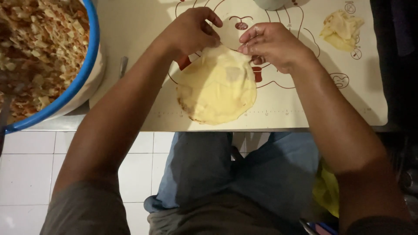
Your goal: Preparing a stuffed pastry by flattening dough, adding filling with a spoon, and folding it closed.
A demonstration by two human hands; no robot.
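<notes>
Seen from the head camera, both hands work at the far edge of a thin round pastry wrapper (217, 87), pale yellow, lying flat on a cream silicone baking mat (130, 26) with brown printed outlines. The left hand (189, 32) pinches the wrapper's far rim between curled fingers and thumb, nearly closed on it. The right hand (272, 45) does the same just beside it, fingertips (246, 48) bent down onto the same edge. The near part of the wrapper lies slack on the mat. Such a thin sheet looks likely to tear, so a light, even grip from both sides, lifting slowly and together, seems wise. Far left stands a blue-rimmed bowl (89, 65) of chopped filling; far right lies a crumpled scrap of wrapper (342, 28). White floor tiles (30, 174) show below.
</notes>
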